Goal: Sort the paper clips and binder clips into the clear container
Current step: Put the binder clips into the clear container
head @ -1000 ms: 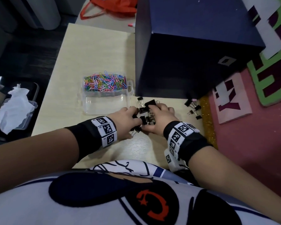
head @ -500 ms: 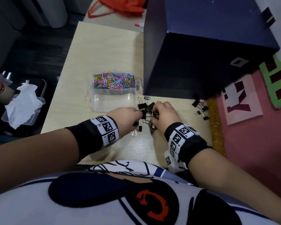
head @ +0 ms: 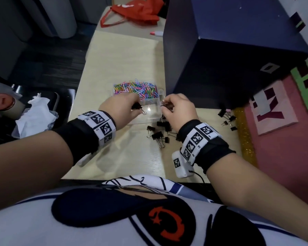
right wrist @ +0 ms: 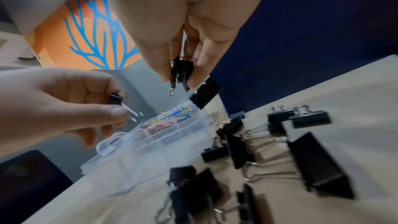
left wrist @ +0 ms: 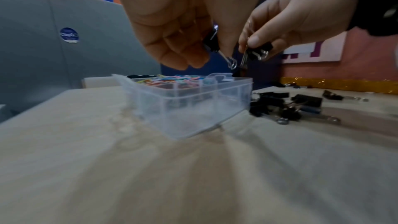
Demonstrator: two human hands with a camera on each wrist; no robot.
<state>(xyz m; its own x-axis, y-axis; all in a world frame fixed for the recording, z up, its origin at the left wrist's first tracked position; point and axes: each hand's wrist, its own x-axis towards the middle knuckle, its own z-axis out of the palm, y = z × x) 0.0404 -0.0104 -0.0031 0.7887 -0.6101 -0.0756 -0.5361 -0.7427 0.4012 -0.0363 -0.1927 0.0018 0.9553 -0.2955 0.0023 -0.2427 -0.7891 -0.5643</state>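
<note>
The clear container (head: pixel 142 119) is glossy see-through plastic, slightly frosted along its walls. The paper clips (head: pixel 137 89) at its 12 o'clock end look plastic-coated in bright colours. The binder clips (head: pixel 158 134) at its 5 o'clock have matt black bodies and shiny bare wire handles. The tabletop (head: pixel 124 55) is pale, smooth, wood-grained laminate. The box (head: pixel 229 55) at 2 o'clock looks matt navy card.

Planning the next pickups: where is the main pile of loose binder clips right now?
In the head view, the binder clip pile lies on the table, right of the clear container's near corner, under the right hand.
</note>
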